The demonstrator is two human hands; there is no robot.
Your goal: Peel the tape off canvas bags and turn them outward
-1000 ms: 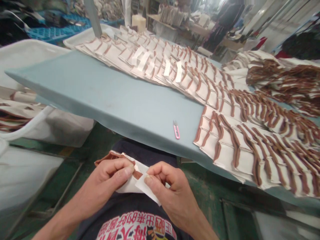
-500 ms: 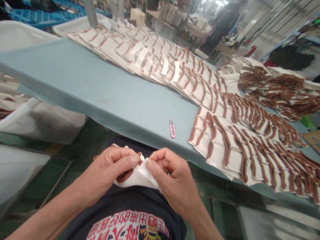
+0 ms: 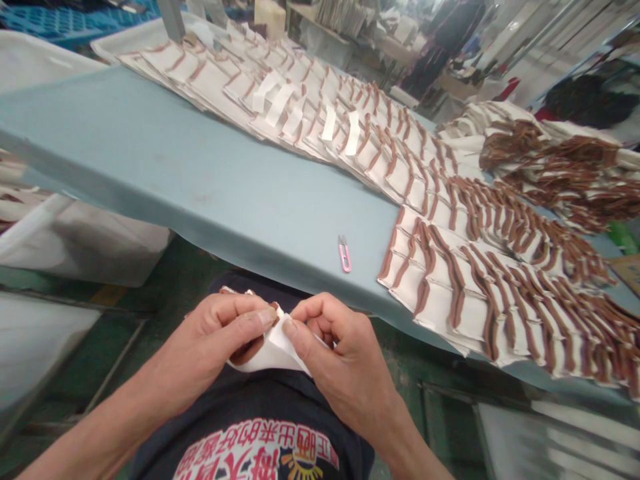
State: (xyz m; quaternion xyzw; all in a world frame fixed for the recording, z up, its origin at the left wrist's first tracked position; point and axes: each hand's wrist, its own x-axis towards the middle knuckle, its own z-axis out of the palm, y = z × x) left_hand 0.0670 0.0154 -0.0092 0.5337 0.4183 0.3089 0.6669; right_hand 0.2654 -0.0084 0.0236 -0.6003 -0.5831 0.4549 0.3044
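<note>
Over my lap, a white fabric piece with brown trim (image 3: 273, 355) is pinched between my two hands. My left hand (image 3: 223, 333) is closed on its brown-edged side, thumb against the index finger. My right hand (image 3: 335, 353) grips a white part of it, fingertips close to those of the left. What lies under the fingers is hidden. Beyond my hands, pink-handled thread snips (image 3: 344, 255) rest on the blue-grey table. Right of the snips lie overlapping rows of white pieces with brown edging (image 3: 445, 280).
The blue-grey table (image 3: 150, 153) slants across the view. White strips (image 3: 353, 133) lie on the back row of pieces. A bundle of brown and white fabric (image 3: 555, 160) is heaped at the right. White bins (image 3: 100, 247) stand at the left, below the table edge.
My fingertips have drawn slightly closer together, and the white part at my right hand has turned a little. Both hands still hold the fabric piece. The view has shifted slightly.
</note>
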